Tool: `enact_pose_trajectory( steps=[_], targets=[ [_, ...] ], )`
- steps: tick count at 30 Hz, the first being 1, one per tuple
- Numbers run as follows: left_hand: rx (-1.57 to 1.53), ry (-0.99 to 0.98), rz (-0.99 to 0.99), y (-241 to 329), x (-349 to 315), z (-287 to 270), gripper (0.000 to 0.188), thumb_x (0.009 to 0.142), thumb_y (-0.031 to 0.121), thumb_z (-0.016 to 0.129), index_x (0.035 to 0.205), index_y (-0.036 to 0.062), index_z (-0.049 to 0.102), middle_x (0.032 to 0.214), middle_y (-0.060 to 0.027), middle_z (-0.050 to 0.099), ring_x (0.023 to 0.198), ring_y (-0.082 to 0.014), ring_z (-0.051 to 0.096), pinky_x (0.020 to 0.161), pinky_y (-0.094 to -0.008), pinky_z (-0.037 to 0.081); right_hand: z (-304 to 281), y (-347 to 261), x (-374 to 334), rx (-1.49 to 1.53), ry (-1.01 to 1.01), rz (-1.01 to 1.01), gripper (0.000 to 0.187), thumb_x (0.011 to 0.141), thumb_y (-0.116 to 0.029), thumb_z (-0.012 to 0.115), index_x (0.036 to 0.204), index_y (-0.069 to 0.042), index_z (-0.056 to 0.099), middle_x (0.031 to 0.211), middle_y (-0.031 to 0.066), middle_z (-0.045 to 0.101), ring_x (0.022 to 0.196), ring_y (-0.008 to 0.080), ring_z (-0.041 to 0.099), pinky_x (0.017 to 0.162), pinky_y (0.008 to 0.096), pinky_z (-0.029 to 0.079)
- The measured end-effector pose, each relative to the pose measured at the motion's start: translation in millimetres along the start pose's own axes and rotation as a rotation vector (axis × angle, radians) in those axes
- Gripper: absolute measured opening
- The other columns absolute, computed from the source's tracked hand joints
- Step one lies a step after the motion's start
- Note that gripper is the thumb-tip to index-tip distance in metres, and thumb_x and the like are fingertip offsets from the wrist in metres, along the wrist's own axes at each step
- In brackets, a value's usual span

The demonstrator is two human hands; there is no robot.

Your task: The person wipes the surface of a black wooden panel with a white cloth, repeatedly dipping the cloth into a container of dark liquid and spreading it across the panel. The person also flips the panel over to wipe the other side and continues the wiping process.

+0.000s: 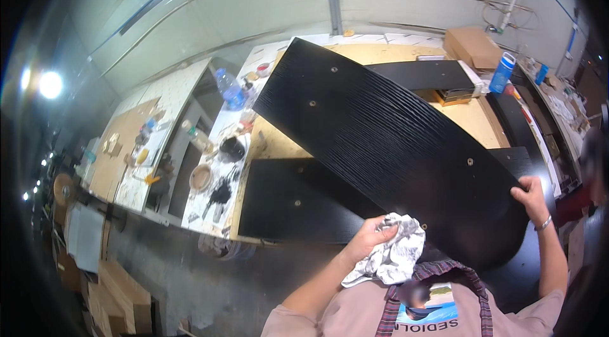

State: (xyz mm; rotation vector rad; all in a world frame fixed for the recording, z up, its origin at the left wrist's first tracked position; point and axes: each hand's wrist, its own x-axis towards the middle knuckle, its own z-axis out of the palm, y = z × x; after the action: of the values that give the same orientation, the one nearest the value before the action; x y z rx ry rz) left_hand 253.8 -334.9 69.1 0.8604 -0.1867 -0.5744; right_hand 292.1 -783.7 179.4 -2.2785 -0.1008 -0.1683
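Observation:
A long black wood-grain panel (374,127) with a rounded near end and several small round metal inserts is held up at a slant over the bench. My right hand (531,200) grips its right edge, thumb on the face and the other fingers hidden behind. My left hand (374,238) is closed on a crumpled white cloth (396,251) with dark smudges, at the panel's near lower edge. Whether the left fingers also grip the panel is hidden by the cloth. Beneath it another black panel (285,216) lies flat on the bench.
On the left of the bench (209,210) stand a plastic bottle (229,91), a black cup (232,148) and a round tub (200,177) beside black stains. Farther back are a stack of black panels (425,74), a cardboard box (472,48) and a blue bottle (502,73). Cartons (117,299) stand at lower left.

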Motion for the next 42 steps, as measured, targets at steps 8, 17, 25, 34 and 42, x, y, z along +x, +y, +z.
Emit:
enact_pose_trajectory(
  steps=[8, 17, 25, 34, 42],
  targets=[
    [0.243, -0.250, -0.328, -6, 29, 15, 0.041, 0.101, 0.030, 0.069, 0.127, -0.0005, 0.062, 0.115, -0.0050, 0.069, 0.106, -0.0096, 0.062, 0.093, -0.0277, 0.049, 13, 64, -120, 0.061, 0.251, 0.133, 0.056, 0.077, -0.032, 0.085, 0.062, -0.009, 0.036, 0.065, -0.0080, 0.031, 0.062, 0.0040, 0.032, 0.052, 0.0307, 0.022],
    [0.436, -0.416, -0.464, -13, 64, 30, 0.048, 0.099, 0.033, 0.070, 0.132, -0.0009, 0.060, 0.121, -0.0065, 0.067, 0.111, -0.0114, 0.060, 0.098, -0.0287, 0.047, 35, 78, -216, 0.106, 0.506, 0.277, 0.062, 0.076, -0.038, 0.085, 0.063, -0.007, 0.033, 0.064, -0.0056, 0.027, 0.062, 0.0057, 0.027, 0.053, 0.0321, 0.020],
    [0.589, -0.483, -0.492, -19, 81, 43, 0.051, 0.097, 0.027, 0.072, 0.136, -0.0025, 0.058, 0.122, -0.0082, 0.067, 0.112, -0.0133, 0.060, 0.099, -0.0299, 0.047, 38, 80, -253, 0.076, 0.599, 0.331, 0.060, 0.075, -0.034, 0.084, 0.062, -0.007, 0.032, 0.065, -0.0050, 0.026, 0.061, 0.0064, 0.027, 0.053, 0.0324, 0.020],
    [0.555, -0.473, -0.504, -26, 81, 42, 0.050, 0.096, 0.027, 0.073, 0.133, -0.0040, 0.060, 0.118, -0.0072, 0.068, 0.109, -0.0126, 0.061, 0.097, -0.0292, 0.048, 18, 46, -222, 0.436, 0.380, 0.457, 0.046, 0.079, -0.026, 0.075, 0.059, -0.008, 0.037, 0.063, -0.0074, 0.030, 0.060, 0.0039, 0.028, 0.053, 0.0312, 0.021],
    [0.454, -0.400, -0.298, -10, 73, 35, 0.054, 0.089, 0.028, 0.080, 0.130, -0.0016, 0.060, 0.117, -0.0077, 0.068, 0.108, -0.0127, 0.061, 0.095, -0.0302, 0.050, 18, 59, -132, -0.043, 0.472, 0.238, 0.048, 0.089, -0.022, 0.071, 0.063, -0.003, 0.035, 0.062, -0.0016, 0.027, 0.061, 0.0068, 0.029, 0.052, 0.0334, 0.023]
  ],
)
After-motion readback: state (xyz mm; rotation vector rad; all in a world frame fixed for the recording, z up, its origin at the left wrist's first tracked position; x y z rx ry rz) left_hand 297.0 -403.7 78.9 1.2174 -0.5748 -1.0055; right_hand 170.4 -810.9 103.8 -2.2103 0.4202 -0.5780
